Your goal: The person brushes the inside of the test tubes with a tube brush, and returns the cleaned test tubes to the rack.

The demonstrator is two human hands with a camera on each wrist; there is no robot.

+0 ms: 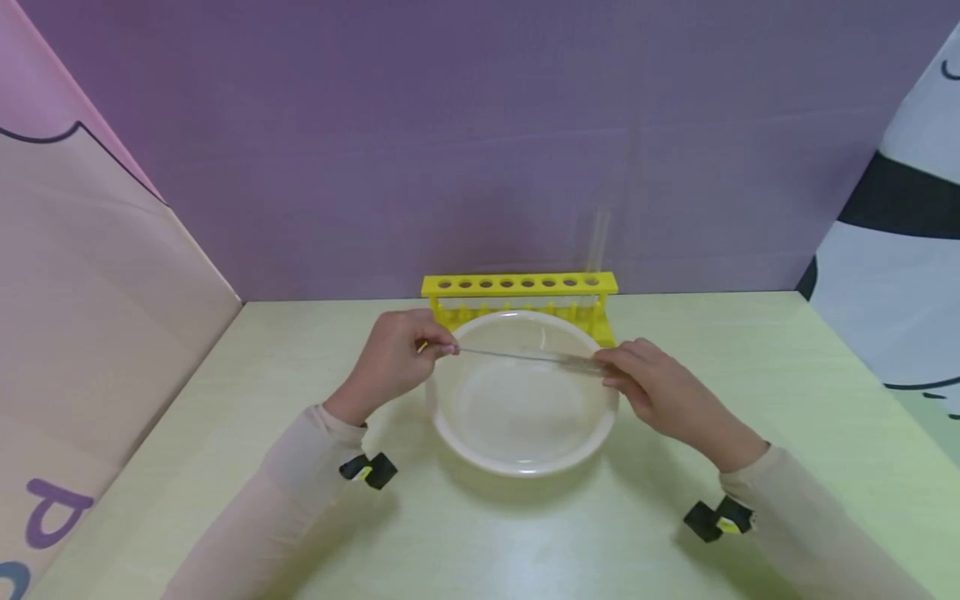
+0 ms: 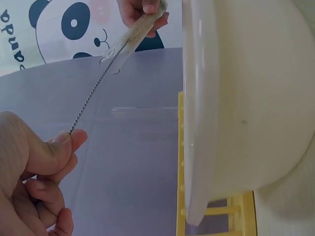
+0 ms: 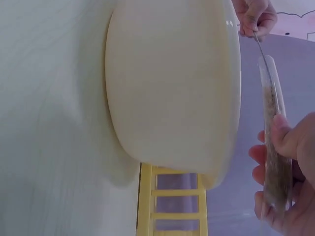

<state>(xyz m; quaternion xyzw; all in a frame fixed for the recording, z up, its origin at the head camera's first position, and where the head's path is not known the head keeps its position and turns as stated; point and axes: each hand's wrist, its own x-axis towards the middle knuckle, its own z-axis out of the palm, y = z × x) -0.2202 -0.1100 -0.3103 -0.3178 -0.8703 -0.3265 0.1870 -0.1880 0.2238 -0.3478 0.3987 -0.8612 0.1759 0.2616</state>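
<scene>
Above the white basin [image 1: 525,454], the left hand [image 1: 393,354] pinches the end of a thin twisted wire [image 2: 90,96] between thumb and fingers. The wire runs into the mouth of a clear test tube [image 3: 278,172], whose inside holds the brush's bristles [image 3: 270,108]. Thumb and fingers of the right hand [image 1: 663,396] grip the tube near its closed end, over the basin's right side. In the head view the tube and wire lie nearly level, the tube's mouth facing left.
Behind the basin stands a yellow test tube rack [image 1: 517,285] with a row of holes. Another clear tube [image 1: 597,242] stands upright at its right end. A purple backdrop [image 1: 450,150] rises behind the pale table [image 1: 487,533], with printed panels at both sides.
</scene>
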